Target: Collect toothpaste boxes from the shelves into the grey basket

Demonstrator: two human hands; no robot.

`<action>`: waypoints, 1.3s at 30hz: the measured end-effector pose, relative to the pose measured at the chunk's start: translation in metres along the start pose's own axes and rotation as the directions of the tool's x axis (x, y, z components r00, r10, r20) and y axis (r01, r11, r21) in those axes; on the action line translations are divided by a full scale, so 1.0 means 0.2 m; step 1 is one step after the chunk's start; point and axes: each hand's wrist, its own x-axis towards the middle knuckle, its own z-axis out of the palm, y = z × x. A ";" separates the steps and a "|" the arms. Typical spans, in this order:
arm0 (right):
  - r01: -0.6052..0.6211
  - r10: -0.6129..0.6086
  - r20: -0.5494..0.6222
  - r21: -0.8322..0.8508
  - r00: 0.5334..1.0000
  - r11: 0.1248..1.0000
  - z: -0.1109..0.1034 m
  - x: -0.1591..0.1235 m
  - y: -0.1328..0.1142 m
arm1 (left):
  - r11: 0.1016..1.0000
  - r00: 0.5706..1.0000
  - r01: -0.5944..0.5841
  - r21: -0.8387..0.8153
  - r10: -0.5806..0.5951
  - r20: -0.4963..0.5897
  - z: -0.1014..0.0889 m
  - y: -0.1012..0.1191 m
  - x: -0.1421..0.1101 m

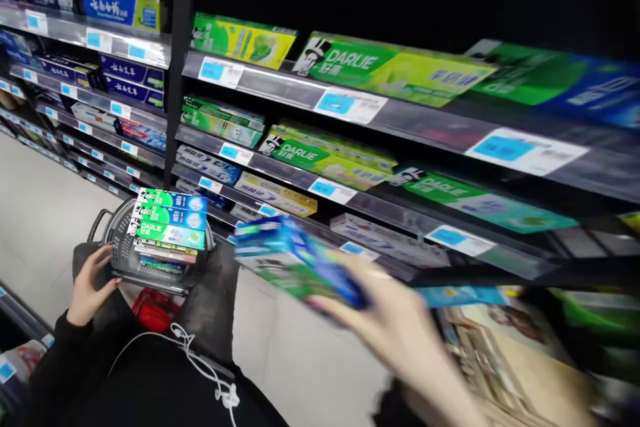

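Note:
Blurred by motion, my right hand (385, 307) grips a blue, white and green toothpaste box (295, 260) in front of the lower shelves. It may be more than one box; the blur hides this. Between my legs sits a grey perforated basket (121, 243) with several toothpaste boxes (173, 213) stacked in it, green, blue and white ones on top. My left hand (90, 285) is beside the basket's left side, thumb and fingers spread, holding nothing. Whether its fingertips touch the rim, I cannot tell.
Shelves of toothpaste with price tags (350, 105) run along the front and right. A dark upright post (181, 27) divides them. An open cardboard carton (535, 360) stands at lower right. A white cable (187, 347) lies over my lap, near a red object (154, 310).

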 end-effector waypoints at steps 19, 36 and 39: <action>0.004 -0.338 0.462 0.586 0.820 0.811 0.51 0.08 -0.19 | 0.913 0.991 -0.125 -0.389 0.096 -0.092 -0.04 0.30 -0.08; -0.425 0.244 0.352 0.805 0.904 0.413 0.90 -0.05 -0.11 | 0.995 0.988 -0.028 0.099 0.043 -0.149 0.11 0.57 -0.24; -0.418 0.115 0.415 0.776 0.902 0.473 1.01 -0.02 -0.10 | 0.897 0.925 -0.278 0.343 0.346 -0.158 0.19 0.71 -0.28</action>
